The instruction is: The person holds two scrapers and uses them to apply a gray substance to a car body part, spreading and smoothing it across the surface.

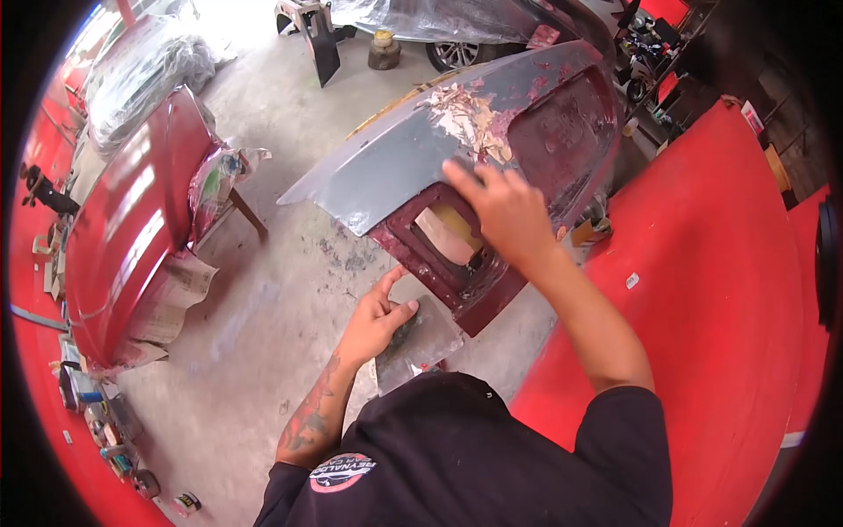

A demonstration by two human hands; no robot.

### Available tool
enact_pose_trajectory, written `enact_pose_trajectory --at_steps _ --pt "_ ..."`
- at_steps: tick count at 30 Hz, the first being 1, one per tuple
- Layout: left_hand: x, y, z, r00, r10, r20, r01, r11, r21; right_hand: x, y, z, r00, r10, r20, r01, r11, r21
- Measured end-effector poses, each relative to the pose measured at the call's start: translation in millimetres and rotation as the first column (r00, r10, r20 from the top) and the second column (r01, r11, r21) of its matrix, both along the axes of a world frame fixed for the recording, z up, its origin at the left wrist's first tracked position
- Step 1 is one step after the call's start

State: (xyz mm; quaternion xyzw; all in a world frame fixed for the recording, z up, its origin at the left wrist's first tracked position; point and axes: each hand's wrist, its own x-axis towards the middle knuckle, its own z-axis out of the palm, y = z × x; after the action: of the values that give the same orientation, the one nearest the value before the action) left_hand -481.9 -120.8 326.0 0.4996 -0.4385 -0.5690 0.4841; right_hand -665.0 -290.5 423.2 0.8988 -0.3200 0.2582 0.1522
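The right hand [505, 211] lay palm-down on a car body panel [395, 171], a grey-primed panel with a dark red inner face, propped up in the middle of the workshop floor. The hand sat at the edge where the grey surface met a rectangular cut-out [450, 237] in the red part, fingers spread flat and pointing up-left toward a patch of flaking filler [470, 119]; it pressed on the panel and clasped nothing that could be seen.

The left hand [378, 321] was lower, just below the panel's bottom corner, and gripped a flat grey board [421, 342] by its upper left edge, thumb on top and fingers curled beneath. The board hung just in front of the person's black shirt [457, 448], close under the panel but apart from it.

A glossy red car panel [132, 228] stood at the left on sheets of paper, and a broad red surface [720, 290] filled the right side. Further back, a plastic-covered car [457, 22] was parked on the concrete floor [263, 299].
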Motion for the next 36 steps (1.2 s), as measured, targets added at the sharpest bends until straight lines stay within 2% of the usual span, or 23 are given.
enact_pose_trajectory --at_steps 2,6,8,11,12,16,18,20,21,23,25,27,29,33,36 --pt "-1 2 4 1.0 -0.002 0.025 0.002 1.0 0.025 -3 22 -4 0.998 -0.008 -0.07 0.012 0.999 0.052" --pt "-2 4 13 0.999 -0.008 0.049 0.006 0.999 0.047 2 15 2 0.999 -0.052 -0.006 0.052 0.99 0.13" --pt "0 2 7 0.997 -0.021 0.069 0.019 0.999 0.03 5 18 -3 0.994 -0.077 -0.078 0.081 0.996 0.046" --pt "-3 2 3 0.996 0.036 0.084 -0.038 0.999 0.014 -2 27 -10 0.994 -0.061 -0.089 0.064 0.998 0.029" --pt "-4 3 3 0.996 0.038 0.082 -0.04 0.999 0.023 -3 15 -15 0.997 -0.052 -0.053 0.05 0.998 -0.043" --pt "-5 5 12 0.999 0.011 0.044 -0.013 0.998 0.056 12 6 0 0.995 -0.086 -0.055 0.09 0.992 0.085" --pt "-3 1 13 0.999 0.007 0.048 -0.009 0.999 0.043 1 18 -8 0.996 -0.064 -0.06 0.066 0.997 0.026" --pt "-3 3 3 0.98 0.057 0.193 -0.059 0.998 0.006 -1 14 -10 0.997 -0.033 -0.075 0.031 0.999 -0.024" --pt "-5 2 8 0.98 0.06 0.192 -0.064 0.998 0.013 0 9 -5 0.997 -0.051 -0.066 0.051 0.999 0.001" --pt "-12 1 23 0.994 0.077 0.083 -0.073 0.996 -0.055 5 -1 -5 0.996 -0.081 -0.045 0.083 0.996 0.043" --pt "-8 5 21 0.996 0.042 0.081 -0.041 0.999 -0.005 15 -13 -6 0.999 0.002 0.043 0.001 0.998 -0.062" --pt "-6 4 18 0.997 0.018 0.075 -0.02 0.999 0.029 11 -2 -9 1.0 -0.015 0.02 0.017 0.997 -0.078" --pt "-9 4 12 0.986 0.099 0.133 -0.096 0.995 -0.028 -1 14 -12 0.992 -0.045 -0.118 0.045 0.999 -0.004" --pt "-7 2 18 0.994 0.061 0.092 -0.064 0.997 0.031 9 -20 0 0.998 -0.03 -0.047 0.031 0.999 0.01" --pt "-8 -1 13 0.986 0.071 0.151 -0.057 0.993 -0.099 6 -7 -1 0.994 -0.058 -0.096 0.059 0.998 0.008"
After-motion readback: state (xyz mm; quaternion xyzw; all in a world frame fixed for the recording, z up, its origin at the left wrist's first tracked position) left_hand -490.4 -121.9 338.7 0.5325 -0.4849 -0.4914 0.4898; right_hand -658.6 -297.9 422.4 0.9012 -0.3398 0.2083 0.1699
